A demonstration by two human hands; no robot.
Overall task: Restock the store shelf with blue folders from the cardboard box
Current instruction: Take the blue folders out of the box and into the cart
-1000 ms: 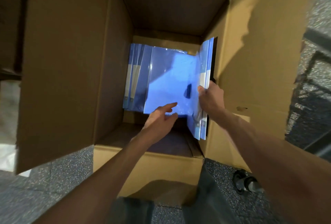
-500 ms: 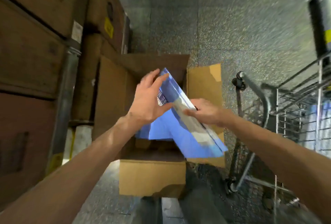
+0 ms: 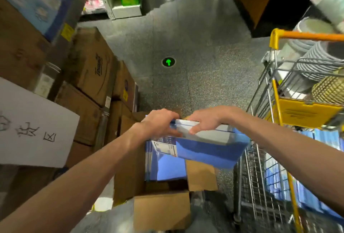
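A bundle of blue folders [image 3: 208, 149] in clear wrap hangs above the open cardboard box [image 3: 162, 208]. My left hand [image 3: 160, 122] grips the bundle's upper left edge. My right hand [image 3: 204, 120] grips its top edge from the right. More blue folders [image 3: 167, 167] stand upright inside the box below. The box sits on the floor with its flaps folded out.
Stacked cardboard cartons [image 3: 89, 76] and a white handwritten sign [image 3: 31, 126] line the left. A wire shopping cart [image 3: 290, 113] with a yellow frame stands at the right, holding goods and blue items low down. Speckled floor with a green arrow marker [image 3: 168, 62] lies ahead.
Both hands have lifted the folder bundle out of the box and raised it. The view has tilted up from the box interior to the aisle.
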